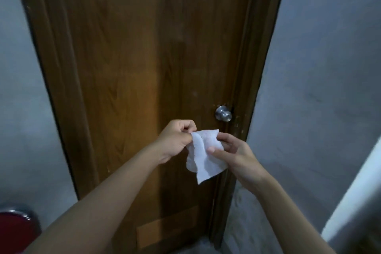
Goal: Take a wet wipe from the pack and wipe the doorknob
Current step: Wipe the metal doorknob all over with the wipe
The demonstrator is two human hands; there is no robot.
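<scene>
Left hand (175, 140) and right hand (231, 150) pinch a crumpled white wet wipe (204, 154) just below the round silver metal doorknob (224, 113); its loose, limp hanging corner may slip free.

I see both bare arms stretched forward. My left hand (175, 140) is curled up, pinching with thumb and finger. My right hand (233, 151) is turned sideways, thumb and fingers pinching too, close beside the left.

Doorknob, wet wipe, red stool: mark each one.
doorknob (224, 114): head view, on the round metal knob.
wet wipe (206, 156): head view, middle of the white sheet.
red stool (14, 231): head view, on the red seat.
</scene>
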